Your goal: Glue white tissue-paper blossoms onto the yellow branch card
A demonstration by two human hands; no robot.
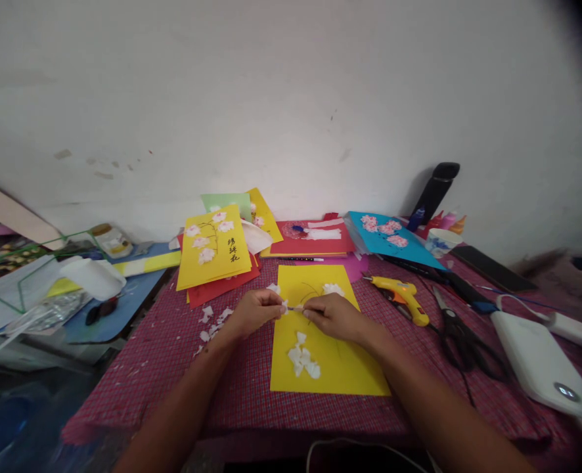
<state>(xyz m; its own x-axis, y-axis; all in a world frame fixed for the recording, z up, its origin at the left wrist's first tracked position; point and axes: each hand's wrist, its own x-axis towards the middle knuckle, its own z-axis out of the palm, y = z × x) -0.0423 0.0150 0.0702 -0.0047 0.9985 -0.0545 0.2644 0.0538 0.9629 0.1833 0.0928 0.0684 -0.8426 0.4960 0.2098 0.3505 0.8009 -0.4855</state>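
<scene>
1. Tabletop (173,378), covered in red checked cloth; back edge towards the wall.
2. Yellow card (364,376), one; flat, between the tabletop's middle and front edge, beneath the hands. Drawn with thin dark lines; white paper blossom (333,290) near its far right corner.
3. Left hand (251,313); forearm slanting inward over the front edge, palm turned down, thumb and forefinger pinched on a white paper scrap (284,307) above the card's left edge.
4. Right hand (334,316); forearm slanting in from the front right corner, back of the hand uppermost, fingers curled, thumb and forefinger closed on a thin stick (295,308). The stick spans the gap between the hands, its other end at the scrap; whether they are joined cannot be told.
5. Torn paper petals (301,360), white, a loose cluster on the card's near left part.
6. Paper bits (215,326), white, scattered towards the tabletop's left edge, beside the left wrist.
7. Glue gun (402,295), yellow, and scissors (461,335), black-handled; both towards the right edge, apart from the right hand.
</scene>
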